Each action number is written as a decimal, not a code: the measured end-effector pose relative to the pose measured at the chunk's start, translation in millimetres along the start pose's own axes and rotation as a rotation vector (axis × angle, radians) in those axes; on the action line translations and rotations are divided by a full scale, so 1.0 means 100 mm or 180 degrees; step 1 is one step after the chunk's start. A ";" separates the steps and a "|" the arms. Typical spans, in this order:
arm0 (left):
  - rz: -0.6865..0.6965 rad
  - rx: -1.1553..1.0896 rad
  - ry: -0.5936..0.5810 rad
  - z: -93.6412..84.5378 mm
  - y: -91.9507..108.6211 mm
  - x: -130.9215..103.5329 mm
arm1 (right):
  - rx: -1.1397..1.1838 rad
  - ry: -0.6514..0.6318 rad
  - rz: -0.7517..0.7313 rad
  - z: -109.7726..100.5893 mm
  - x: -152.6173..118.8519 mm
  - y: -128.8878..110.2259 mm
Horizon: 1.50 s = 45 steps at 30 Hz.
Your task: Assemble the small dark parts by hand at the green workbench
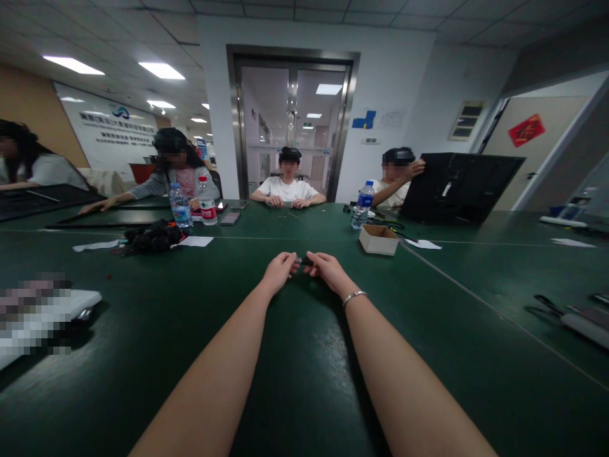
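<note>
Two-handed hold above a green tabletop (304, 381), clock directions read from the hands, with twelve straight across the table. The left hand (280, 273), on the nine o'clock side, and the right hand (328, 271), on the three o'clock side, are both closed in a fingertip grip on a small dark item (304, 260) held between them at the centre; its paler end lies toward the left hand, its black end toward the right, and it is too small to identify. A silver bracelet (354, 297) encircles the right wrist. At two o'clock, near the hands, stands an open box (380, 246); a blue-capped bottle (363, 206) stands upright behind it, and a sheet of white paper (424, 244) lies just beyond the box toward three. At ten o'clock lies a black bundle (151, 238), a paper slip (198, 241) just beside it; farther out stand a second blue-capped bottle (181, 209) and a red-capped bottle (207, 204). At twelve, a person in a white shirt (288, 188) sits with both hands at the table edge. Toward two, well apart, another person's hand (417, 167) touches a large black panel (459, 188), which stands upright
</note>
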State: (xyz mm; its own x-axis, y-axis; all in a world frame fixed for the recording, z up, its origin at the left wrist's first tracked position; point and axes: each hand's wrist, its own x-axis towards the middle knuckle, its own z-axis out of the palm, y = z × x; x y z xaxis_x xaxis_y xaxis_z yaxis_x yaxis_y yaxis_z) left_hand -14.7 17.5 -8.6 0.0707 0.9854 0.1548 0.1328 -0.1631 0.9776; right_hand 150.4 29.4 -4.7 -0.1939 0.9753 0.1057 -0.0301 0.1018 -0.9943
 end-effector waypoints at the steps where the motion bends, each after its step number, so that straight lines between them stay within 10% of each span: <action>1: -0.0071 0.0088 -0.0067 0.01 0.00 0.00 | -0.0003 0.0007 -0.0003 0.00 0.00 0.00; 45: 0.0428 -0.0268 -0.0054 -0.02 0.03 -0.01 | -0.0042 0.0009 -0.0047 0.01 0.00 0.00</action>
State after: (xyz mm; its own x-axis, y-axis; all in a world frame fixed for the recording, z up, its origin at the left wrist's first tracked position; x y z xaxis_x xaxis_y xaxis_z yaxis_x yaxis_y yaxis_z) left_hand -15.9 16.5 -5.5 0.0990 0.9539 0.2833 0.0378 -0.2881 0.9569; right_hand 149.8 29.3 -5.0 -0.1907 0.9742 0.1204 -0.0200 0.1187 -0.9927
